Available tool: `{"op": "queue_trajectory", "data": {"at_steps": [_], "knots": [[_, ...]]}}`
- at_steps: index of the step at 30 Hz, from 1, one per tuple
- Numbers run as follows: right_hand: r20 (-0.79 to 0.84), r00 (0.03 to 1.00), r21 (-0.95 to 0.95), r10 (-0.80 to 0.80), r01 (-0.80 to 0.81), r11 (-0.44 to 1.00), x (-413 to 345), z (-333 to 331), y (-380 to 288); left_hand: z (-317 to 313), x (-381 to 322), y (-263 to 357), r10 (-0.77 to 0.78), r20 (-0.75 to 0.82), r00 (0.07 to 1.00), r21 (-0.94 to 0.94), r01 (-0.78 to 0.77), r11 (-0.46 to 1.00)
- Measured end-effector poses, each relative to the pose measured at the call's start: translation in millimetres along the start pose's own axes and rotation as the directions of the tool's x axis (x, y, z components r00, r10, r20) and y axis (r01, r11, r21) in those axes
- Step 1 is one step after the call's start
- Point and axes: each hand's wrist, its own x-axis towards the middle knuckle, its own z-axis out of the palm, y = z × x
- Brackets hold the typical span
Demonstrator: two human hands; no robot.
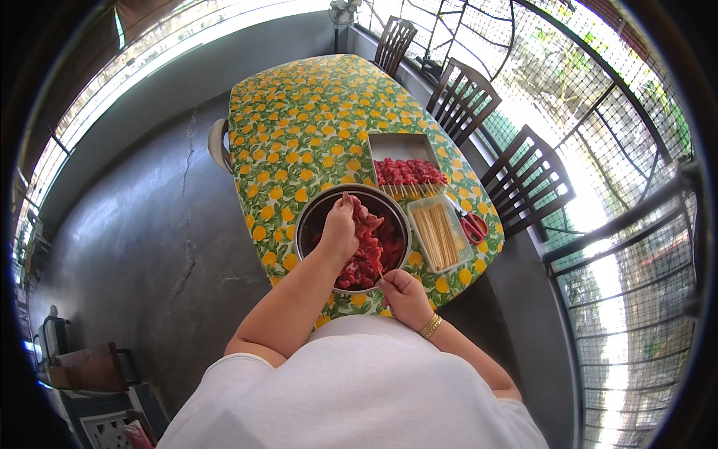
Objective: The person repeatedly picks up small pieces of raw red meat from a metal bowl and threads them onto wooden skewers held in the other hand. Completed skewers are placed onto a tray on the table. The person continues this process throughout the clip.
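Over a round metal pot (300, 224) of raw red meat pieces (359, 270), my left hand (340, 227) grips meat near the upper end of a skewer. At the pot's near right edge, my right hand (405, 296) pinches the lower end of that bamboo skewer (382, 274), on which red meat is threaded. Right of the pot lies a clear plastic container (413, 224) of bare bamboo skewers (437, 236). Behind it, a shallow open box (398, 147) holds a row of loaded meat skewers (409, 172), their bare ends towards me.
Scissors with red handles (474, 228) lie right of the skewer container. A lemon-patterned cloth covers the table (303, 123). Wooden chairs (527, 179) line the table's right side, by a mesh-covered metal grille (622, 129). One pale chair back (219, 146) stands at the left edge.
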Motion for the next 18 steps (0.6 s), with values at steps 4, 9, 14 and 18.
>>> {"op": "queue_trajectory", "data": {"at_steps": [4, 9, 14, 18], "knots": [[-0.010, 1.000, -0.001, 0.007, -0.007, 1.000, 0, 3, 4, 0, -2, -1, -0.047, -0.060, 0.997, 0.020, 0.049, 0.999], [-0.020, 1.000, 0.019, 0.012, -0.011, 1.000, 0, 6, 9, -3, -3, -4, -0.063, -0.046, 0.997, 0.055, 0.066, 0.996], [-0.025, 0.999, 0.003, 0.039, -0.039, 0.999, -1, 8, 11, -5, -3, -5, -0.088, -0.049, 0.995, 0.081, 0.092, 0.993], [-0.017, 1.000, -0.005, 0.008, -0.008, 1.000, -1, 9, 12, -8, -3, -7, -0.104, -0.039, 0.994, 0.063, 0.106, 0.992]]}}
